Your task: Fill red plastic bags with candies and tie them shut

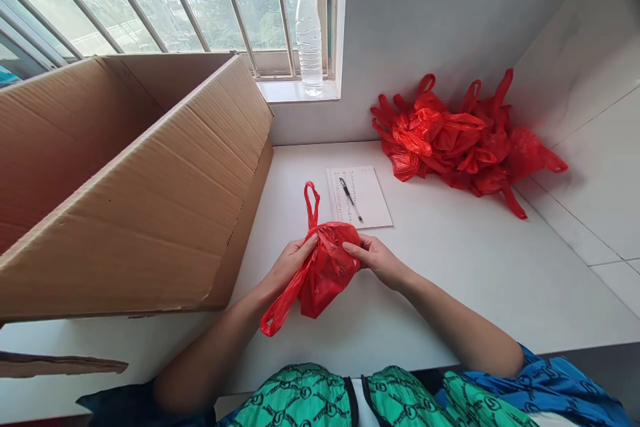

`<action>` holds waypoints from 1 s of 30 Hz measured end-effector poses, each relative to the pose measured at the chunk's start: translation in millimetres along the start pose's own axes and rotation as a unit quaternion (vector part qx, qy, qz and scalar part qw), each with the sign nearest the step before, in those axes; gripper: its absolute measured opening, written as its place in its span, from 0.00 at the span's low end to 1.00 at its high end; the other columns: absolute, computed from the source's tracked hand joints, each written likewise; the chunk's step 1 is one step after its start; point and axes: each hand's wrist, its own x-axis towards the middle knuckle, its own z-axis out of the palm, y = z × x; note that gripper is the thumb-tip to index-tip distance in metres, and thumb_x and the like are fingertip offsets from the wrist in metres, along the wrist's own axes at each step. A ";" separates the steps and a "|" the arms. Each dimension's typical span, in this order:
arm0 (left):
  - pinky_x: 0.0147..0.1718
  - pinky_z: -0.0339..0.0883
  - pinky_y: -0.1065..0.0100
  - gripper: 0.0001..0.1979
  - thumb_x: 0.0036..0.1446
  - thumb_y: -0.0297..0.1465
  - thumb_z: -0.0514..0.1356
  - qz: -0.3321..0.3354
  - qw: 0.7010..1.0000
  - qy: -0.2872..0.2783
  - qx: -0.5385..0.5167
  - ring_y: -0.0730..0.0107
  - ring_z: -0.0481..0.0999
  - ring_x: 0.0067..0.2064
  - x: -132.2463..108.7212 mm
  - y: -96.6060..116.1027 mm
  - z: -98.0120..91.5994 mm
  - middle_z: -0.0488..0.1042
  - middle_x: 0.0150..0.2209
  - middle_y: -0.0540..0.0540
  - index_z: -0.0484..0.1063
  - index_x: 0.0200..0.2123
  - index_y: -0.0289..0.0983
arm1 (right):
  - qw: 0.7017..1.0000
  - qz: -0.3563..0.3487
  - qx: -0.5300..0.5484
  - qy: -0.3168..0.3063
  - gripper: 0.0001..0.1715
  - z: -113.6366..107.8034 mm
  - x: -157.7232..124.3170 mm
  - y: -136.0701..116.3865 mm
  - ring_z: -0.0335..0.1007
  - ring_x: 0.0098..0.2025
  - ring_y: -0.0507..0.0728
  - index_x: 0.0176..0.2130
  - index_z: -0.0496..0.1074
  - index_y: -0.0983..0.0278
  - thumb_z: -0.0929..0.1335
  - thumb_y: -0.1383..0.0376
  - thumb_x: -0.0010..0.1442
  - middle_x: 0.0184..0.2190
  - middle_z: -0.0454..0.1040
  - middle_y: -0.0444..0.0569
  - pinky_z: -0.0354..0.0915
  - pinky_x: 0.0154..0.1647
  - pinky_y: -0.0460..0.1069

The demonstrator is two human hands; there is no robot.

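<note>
A small red plastic bag (pixel 325 270) is held above the white table (pixel 450 267), between both of my hands. My left hand (pixel 290 260) grips its left side, where one handle loops up and another hangs down toward me. My right hand (pixel 375 257) pinches the bag's right edge with closed fingers. The bag looks bunched, and I cannot tell what is inside it.
A large open cardboard box (pixel 135 180) fills the left. A notepad (pixel 360 197) with a pen (pixel 351 199) lies just beyond the bag. A heap of red bags (pixel 460 137) sits in the far right corner. A water bottle (pixel 309 37) stands on the window sill.
</note>
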 end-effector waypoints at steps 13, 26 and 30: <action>0.37 0.68 0.66 0.18 0.60 0.43 0.59 0.018 0.994 -0.043 -0.100 0.64 0.74 0.36 4.1 -3.5 -4.4 0.77 0.38 0.44 0.73 0.45 0.35 | 0.999 -0.016 0.051 0.007 0.21 -5.7 -0.1 0.2 0.75 0.42 0.56 0.51 0.75 0.57 0.72 0.55 0.59 0.44 0.79 0.47 0.70 0.44 0.51; 0.39 0.72 0.67 0.21 0.57 0.41 0.66 0.018 0.998 -0.038 -0.050 0.64 0.78 0.38 5.3 -6.9 -1.0 0.79 0.43 0.42 0.72 0.50 0.35 | 0.996 -0.039 0.076 0.010 0.27 0.8 0.6 0.3 0.74 0.50 0.61 0.51 0.72 0.58 0.76 0.59 0.53 0.50 0.77 0.49 0.68 0.54 0.57; 0.38 0.72 0.67 0.22 0.57 0.42 0.66 0.003 0.998 -0.041 -0.051 0.64 0.79 0.37 4.4 -4.7 -0.6 0.79 0.41 0.42 0.73 0.50 0.35 | 0.996 -0.036 0.080 0.002 0.30 0.6 -0.1 0.0 0.74 0.51 0.60 0.53 0.71 0.57 0.76 0.61 0.52 0.51 0.76 0.49 0.68 0.55 0.57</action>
